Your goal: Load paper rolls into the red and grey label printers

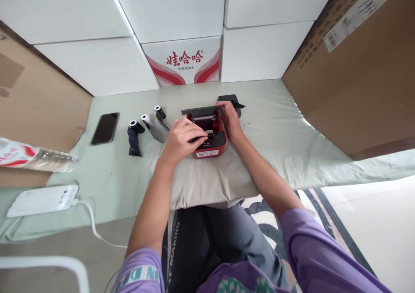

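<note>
Pale green cloth covering the work surface, spreading out on every side of the red printer. Brown cardboard box standing well to the right of the printer; stacked white cartons rising behind it, one showing red lettering. Red printer sitting on a folded cushion of the cloth, dark lid standing open at its far edge. White power bank lying far left and nearer than the printer, cable trailing. Clear water bottle lying far left. Black phone lying flat to the left. Three small paper rolls lying between phone and printer. Left hand curling over the printer's open top, fingertips pressing inside; grip contents impossible to tell. Right hand resting against the printer's right side, fingers touching the lid's edge.
</note>
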The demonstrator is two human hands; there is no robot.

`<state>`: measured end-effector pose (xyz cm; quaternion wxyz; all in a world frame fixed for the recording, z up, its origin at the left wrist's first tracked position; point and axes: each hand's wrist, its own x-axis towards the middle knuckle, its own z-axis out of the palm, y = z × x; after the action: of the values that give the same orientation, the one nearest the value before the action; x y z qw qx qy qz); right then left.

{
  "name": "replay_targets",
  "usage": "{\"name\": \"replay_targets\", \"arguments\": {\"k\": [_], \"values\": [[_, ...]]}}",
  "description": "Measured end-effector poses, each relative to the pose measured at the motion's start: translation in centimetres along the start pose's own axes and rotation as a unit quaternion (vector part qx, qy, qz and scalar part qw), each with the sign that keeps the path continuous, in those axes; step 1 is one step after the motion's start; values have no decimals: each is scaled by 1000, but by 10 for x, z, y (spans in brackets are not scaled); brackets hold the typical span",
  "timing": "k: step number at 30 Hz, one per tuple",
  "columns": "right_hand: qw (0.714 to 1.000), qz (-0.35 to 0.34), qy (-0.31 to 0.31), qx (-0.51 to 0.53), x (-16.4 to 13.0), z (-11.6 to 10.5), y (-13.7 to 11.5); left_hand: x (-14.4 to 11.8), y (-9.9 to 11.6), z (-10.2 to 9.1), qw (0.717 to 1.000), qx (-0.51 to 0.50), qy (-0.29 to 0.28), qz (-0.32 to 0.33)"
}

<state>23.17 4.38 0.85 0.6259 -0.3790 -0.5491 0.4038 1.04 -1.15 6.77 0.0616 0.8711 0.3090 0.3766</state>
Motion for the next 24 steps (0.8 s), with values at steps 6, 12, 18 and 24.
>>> {"name": "replay_targets", "arguments": {"k": [6, 12, 18, 24], "values": [[997, 16, -10, 69, -11, 4, 2, -3, -3, 7, 995, -51, 83, -26], [981, 141, -43, 126, -13, 6, 12, -3, -28, 33, 891, -278, 185, -307], [976, 162, -47, 140, -17, 7, -5, -1, -41, 43, 735, -539, 126, -392], [977, 160, -51, 134, -16, 7, -6, -3, -42, 45, 738, -539, 143, -381]]}}
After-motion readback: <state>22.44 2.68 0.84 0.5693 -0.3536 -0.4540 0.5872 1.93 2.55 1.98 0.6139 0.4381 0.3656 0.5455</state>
